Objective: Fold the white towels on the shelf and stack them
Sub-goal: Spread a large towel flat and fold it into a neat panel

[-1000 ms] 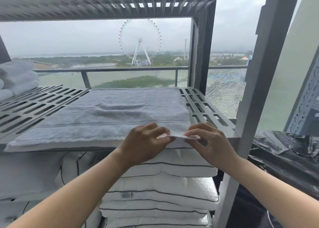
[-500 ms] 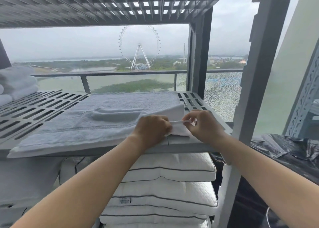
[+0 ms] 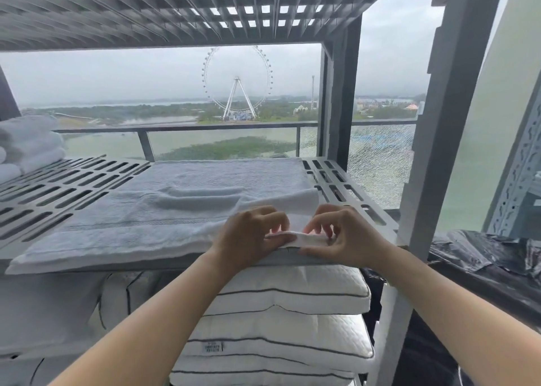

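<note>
The towel (image 3: 190, 207) lies flat on the shelf (image 3: 73, 189), right of middle, its woven band running left to right along the near edge. Both hands, left (image 3: 248, 239) and right (image 3: 348, 236), pinch its raised near-right corner.

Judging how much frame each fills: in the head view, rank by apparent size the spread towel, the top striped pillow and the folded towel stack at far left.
1. spread towel, clearly largest.
2. top striped pillow, partly hidden.
3. folded towel stack, smallest as seen, but farther off and cut by the frame edge.
</note>
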A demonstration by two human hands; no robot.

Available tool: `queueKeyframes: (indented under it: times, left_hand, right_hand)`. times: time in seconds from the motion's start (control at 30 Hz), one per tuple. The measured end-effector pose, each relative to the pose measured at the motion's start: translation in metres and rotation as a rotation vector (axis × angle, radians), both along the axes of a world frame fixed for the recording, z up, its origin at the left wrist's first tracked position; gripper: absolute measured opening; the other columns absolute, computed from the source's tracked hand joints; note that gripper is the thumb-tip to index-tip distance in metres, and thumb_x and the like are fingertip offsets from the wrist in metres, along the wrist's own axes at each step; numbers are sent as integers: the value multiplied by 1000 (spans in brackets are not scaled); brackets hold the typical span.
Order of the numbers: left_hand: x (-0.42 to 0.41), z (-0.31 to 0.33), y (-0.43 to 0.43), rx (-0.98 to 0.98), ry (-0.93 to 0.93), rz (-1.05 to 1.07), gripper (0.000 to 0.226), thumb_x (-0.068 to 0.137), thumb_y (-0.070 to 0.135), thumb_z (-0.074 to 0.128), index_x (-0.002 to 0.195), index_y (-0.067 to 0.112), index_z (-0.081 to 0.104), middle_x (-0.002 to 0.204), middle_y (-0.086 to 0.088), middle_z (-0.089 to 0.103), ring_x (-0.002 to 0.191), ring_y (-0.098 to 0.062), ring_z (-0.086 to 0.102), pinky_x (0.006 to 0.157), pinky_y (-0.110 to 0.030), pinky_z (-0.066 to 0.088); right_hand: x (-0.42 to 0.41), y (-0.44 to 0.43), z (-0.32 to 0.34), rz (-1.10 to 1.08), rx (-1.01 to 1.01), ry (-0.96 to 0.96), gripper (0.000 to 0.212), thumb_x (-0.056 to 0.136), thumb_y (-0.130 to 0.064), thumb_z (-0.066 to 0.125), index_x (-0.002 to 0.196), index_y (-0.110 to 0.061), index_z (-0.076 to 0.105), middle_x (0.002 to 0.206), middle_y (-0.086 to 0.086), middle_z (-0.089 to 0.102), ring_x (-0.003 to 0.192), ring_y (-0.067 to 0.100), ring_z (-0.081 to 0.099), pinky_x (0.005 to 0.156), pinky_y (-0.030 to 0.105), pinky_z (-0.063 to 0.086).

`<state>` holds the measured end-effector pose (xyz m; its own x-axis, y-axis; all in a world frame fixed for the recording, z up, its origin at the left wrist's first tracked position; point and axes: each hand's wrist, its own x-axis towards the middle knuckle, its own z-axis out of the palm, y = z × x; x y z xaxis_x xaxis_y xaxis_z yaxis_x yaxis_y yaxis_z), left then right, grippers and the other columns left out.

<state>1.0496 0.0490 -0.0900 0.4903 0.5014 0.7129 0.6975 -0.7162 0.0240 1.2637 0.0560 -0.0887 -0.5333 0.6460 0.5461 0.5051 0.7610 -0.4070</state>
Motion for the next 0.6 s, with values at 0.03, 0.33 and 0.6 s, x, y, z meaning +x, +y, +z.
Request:
queueKeyframes:
  times: [0.03, 0.33, 0.6]
  left_hand:
    - [0, 0, -1, -4, 3, 3, 26, 79, 38, 70, 71, 16, 61, 68, 5, 58, 57, -9, 46, 48, -24, 43]
    - [-3, 5, -11, -93, 0, -35, 27, 76, 43, 71, 73, 17, 66, 70, 8, 61, 57, -9, 51, 50, -19, 37]
    - [0, -1, -22, -72, 36, -10, 19, 87, 31, 62, 84, 13, 65, 86, 2, 65, 71, -19, 61, 60, -33, 51]
  right_hand:
    - [0, 0, 0, 2, 3, -1, 26, 64, -43, 78, 80, -23, 71, 78, -3, 59, 62, 3, 47, 54, 12, 39]
    - [0, 3, 0, -34, -39, 78, 20, 75, -37, 67, 68, -19, 72, 71, -5, 62, 57, 11, 52, 51, 19, 40]
    - [-13, 40, 36, -149, -72, 1, 18, 92, -23, 52, 94, -26, 69, 95, -2, 69, 76, 4, 61, 62, 11, 45]
